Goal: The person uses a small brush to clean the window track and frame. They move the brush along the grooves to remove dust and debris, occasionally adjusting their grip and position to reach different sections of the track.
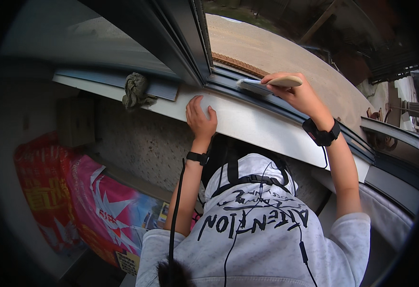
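Observation:
My right hand (295, 91) grips the pale handle of a flat brush (286, 81). The brush's light bristle end reaches down to the dark metal window track (227, 80), on the left part of the opening. My left hand (199, 120) holds nothing; its fingertips rest on the white windowsill (238, 118), with the thumb apart from the fingers. To the left of that hand, a crumpled grey-green rag (136, 88) hangs over the sill's front edge. My right palm and some fingers are hidden behind the handle and the back of the hand.
A dark window frame (180, 39) with glass rises just left of the brush. A bluish flat strip (102, 84) lies along the sill's left part. Below it, printed red and pink plastic bags (98, 201) stand by the wall. Thin cables hang down my shirt.

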The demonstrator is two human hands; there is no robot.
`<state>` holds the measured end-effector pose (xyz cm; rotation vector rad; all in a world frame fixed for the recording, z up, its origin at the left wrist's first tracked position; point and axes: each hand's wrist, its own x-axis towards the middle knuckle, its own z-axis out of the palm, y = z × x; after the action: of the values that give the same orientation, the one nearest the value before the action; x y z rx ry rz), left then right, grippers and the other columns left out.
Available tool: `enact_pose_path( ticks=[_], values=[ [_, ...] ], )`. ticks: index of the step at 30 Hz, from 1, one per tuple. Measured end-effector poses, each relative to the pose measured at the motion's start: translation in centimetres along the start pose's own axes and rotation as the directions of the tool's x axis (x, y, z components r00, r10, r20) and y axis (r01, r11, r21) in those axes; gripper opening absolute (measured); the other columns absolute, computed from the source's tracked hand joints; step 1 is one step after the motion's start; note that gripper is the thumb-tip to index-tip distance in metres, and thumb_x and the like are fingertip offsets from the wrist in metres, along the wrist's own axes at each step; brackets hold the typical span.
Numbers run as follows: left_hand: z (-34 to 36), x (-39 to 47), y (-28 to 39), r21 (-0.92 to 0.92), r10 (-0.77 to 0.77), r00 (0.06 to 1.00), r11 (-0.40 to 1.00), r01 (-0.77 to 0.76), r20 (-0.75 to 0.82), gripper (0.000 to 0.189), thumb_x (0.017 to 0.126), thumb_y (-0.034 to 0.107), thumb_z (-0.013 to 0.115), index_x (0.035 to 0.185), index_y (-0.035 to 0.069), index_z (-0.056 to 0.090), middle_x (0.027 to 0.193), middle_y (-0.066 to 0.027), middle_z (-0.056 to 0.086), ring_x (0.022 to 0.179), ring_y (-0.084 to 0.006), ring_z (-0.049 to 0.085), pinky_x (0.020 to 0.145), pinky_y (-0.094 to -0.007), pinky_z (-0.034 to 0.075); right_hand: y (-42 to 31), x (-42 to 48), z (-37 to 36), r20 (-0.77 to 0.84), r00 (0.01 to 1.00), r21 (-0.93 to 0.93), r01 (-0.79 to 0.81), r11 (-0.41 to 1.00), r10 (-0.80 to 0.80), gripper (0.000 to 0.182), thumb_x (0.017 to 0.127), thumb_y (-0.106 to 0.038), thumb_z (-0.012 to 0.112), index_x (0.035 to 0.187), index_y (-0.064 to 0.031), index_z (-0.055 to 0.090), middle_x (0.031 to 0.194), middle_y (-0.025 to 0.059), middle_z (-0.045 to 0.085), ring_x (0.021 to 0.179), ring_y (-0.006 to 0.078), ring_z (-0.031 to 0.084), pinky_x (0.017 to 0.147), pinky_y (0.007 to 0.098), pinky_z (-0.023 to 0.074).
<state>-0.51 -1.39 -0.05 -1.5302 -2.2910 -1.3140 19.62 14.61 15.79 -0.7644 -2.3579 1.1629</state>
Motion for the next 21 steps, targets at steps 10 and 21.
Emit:
enact_pose_path(
  ticks=[10, 21],
  values=[
    [0.0, 0.0, -0.1, 0.016, -0.014, 1.000, 1.000, 0.014, -0.015, 0.040, 0.072, 0.005, 0.057, 0.111, 0.000, 0.048, 0.108, -0.0164, 0.054, 0.100, -0.0364, 0.050, 0.086, -0.0427, 0.040, -0.8, 7.6, 6.4, 0.142, 0.954, -0.245, 0.292, 0.925, -0.263, 0.011, 0.078, -0.007, 0.062, 0.086, -0.0023, 0.057, 0.076, 0.0180, 0.062, 0.068, 0.0378, 0.058, 0.060, 0.0385, 0.0482],
    [0.1, -0.1, -0.3, 0.024, -0.021, 0.999, 0.999, 0.022, -0.034, 0.040, 0.074, 0.006, 0.057, 0.113, 0.001, 0.048, 0.109, -0.0155, 0.054, 0.101, -0.0361, 0.050, 0.087, -0.0428, 0.039, 1.2, 2.2, 0.3, 0.454, 0.889, -0.325, 0.099, 0.941, 0.064, 0.015, 0.078, -0.009, 0.058, 0.090, -0.0038, 0.050, 0.068, 0.0195, 0.058, 0.066, 0.0373, 0.057, 0.059, 0.0420, 0.0447]
  ],
)
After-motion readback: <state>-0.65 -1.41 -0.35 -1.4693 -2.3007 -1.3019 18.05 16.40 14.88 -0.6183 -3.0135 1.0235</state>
